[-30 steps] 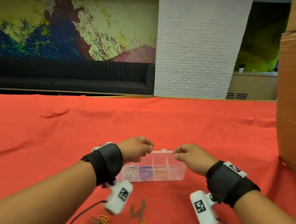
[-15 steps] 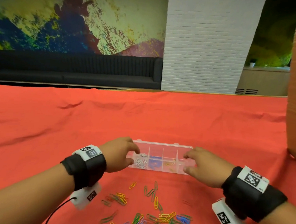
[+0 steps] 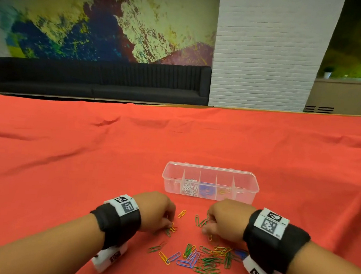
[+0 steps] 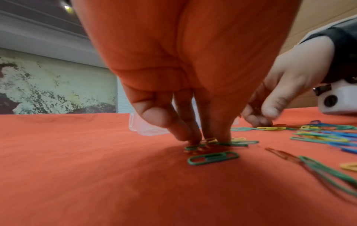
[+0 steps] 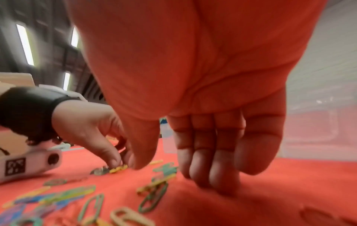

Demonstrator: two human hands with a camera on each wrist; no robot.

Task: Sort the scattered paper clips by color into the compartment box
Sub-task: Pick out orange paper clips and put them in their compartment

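- Room: painted mural wall, dark bench sofa [image 3: 98, 82] and white brick pillar [image 3: 264, 50] behind the work surface.
- Red tablecloth [image 3: 66, 161]: covers the whole table; its plain colour sets the bright clips off, though any red ones would be hard to spot.
- Clear compartment box [image 3: 251, 186]: lid off, standing just beyond both hands, probably for short drops. Silver clips [image 3: 190, 187] fill one cell, blue clips [image 3: 207, 190] the next, and a few yellow or orange ones the cell after; the end cells look empty.
- Scattered paper clips [image 3: 205, 259]: mixed green, blue, yellow and orange heap on the cloth nearer the person than the hands, with strays up between the hands.
- Left hand [image 3: 156, 212]: fingertips [image 4: 188, 136] bunched down onto a small cluster of green and yellow clips, pressing or starting a pinch; nothing is lifted. A green clip [image 4: 212, 158] lies free just in front.
- Right hand [image 3: 226, 218]: hovers low beside green clips [image 3: 201, 220], fingers [image 5: 204, 162] loosely curled downward, thumb apart, nothing held.
- Status, as judged: sorting partly done; green not yet started.
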